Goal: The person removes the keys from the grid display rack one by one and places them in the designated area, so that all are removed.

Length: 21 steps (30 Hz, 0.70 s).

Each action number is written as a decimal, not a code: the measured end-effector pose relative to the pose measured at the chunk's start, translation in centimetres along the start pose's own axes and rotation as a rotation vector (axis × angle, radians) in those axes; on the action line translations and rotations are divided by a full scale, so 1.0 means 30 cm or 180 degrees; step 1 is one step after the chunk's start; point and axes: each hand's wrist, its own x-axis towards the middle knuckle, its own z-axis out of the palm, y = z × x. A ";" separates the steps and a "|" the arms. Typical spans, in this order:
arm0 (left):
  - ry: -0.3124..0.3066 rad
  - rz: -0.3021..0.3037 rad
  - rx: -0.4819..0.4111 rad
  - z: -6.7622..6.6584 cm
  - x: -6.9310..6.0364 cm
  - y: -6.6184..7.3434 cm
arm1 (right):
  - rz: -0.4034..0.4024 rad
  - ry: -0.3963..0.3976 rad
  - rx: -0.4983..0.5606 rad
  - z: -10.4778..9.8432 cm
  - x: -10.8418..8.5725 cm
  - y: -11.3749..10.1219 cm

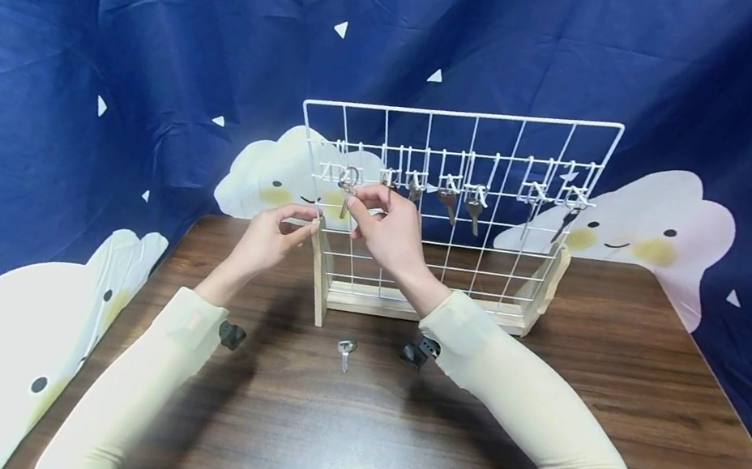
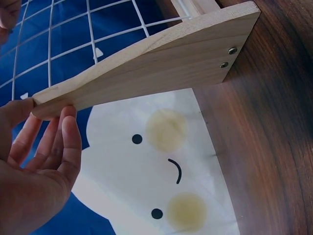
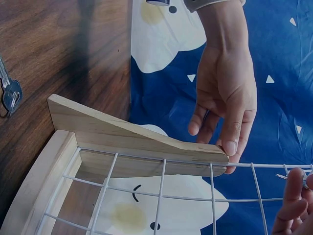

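A white wire grid rack (image 1: 465,113) stands in a wooden base, with hooks across its upper part. My left hand (image 1: 272,234) pinches the top of the rack's left wooden side piece (image 2: 146,63), thumb on one face and fingers on the other. At the leftmost hook, my right hand (image 1: 388,228) holds a key (image 1: 344,206) by thumb and forefinger, its ring (image 1: 350,175) up at the hook. Whether the ring is fully over the hook cannot be seen. In the right wrist view only curled fingers (image 3: 293,205) of that hand show, at the lower right.
Several keys hang on the other hooks, among them a brown-headed key (image 1: 447,196) and a key at the far right (image 1: 564,225). One loose key (image 1: 345,354) lies on the brown wooden table (image 1: 458,461) before the rack. A blue cloth (image 1: 233,15) hangs behind.
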 end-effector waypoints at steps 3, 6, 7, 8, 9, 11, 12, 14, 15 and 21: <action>0.0000 0.0013 -0.0030 -0.001 0.000 0.000 | -0.0025 0.0007 0.0020 0.000 0.001 0.000; 0.0005 0.0023 -0.0004 -0.002 -0.001 0.003 | -0.0050 0.0010 0.0013 0.000 0.003 -0.001; 0.0008 0.0025 0.0005 -0.002 -0.001 0.005 | -0.0053 0.0007 0.0006 0.000 0.004 -0.001; 0.0011 0.0027 0.0015 -0.002 -0.002 0.006 | -0.0061 0.0001 0.0005 0.000 0.005 -0.001; 0.0013 0.0028 0.0022 -0.002 -0.002 0.007 | -0.0064 -0.0005 -0.0005 0.000 0.005 -0.002; 0.0010 0.0038 0.0042 -0.002 -0.004 0.008 | -0.0074 -0.0011 -0.0003 0.000 0.006 -0.001; 0.0010 0.0040 0.0039 -0.002 -0.003 0.006 | -0.0073 -0.0013 -0.0009 0.001 0.005 -0.002; 0.0011 0.0037 0.0048 -0.002 -0.004 0.006 | -0.0077 -0.0011 -0.0005 0.001 0.003 -0.002; 0.0008 0.0039 0.0051 -0.001 -0.004 0.006 | -0.0080 -0.0003 -0.0002 0.001 0.002 -0.002; 0.0021 0.0039 0.0028 0.001 -0.006 0.003 | -0.0147 0.0032 0.0060 0.000 -0.010 -0.005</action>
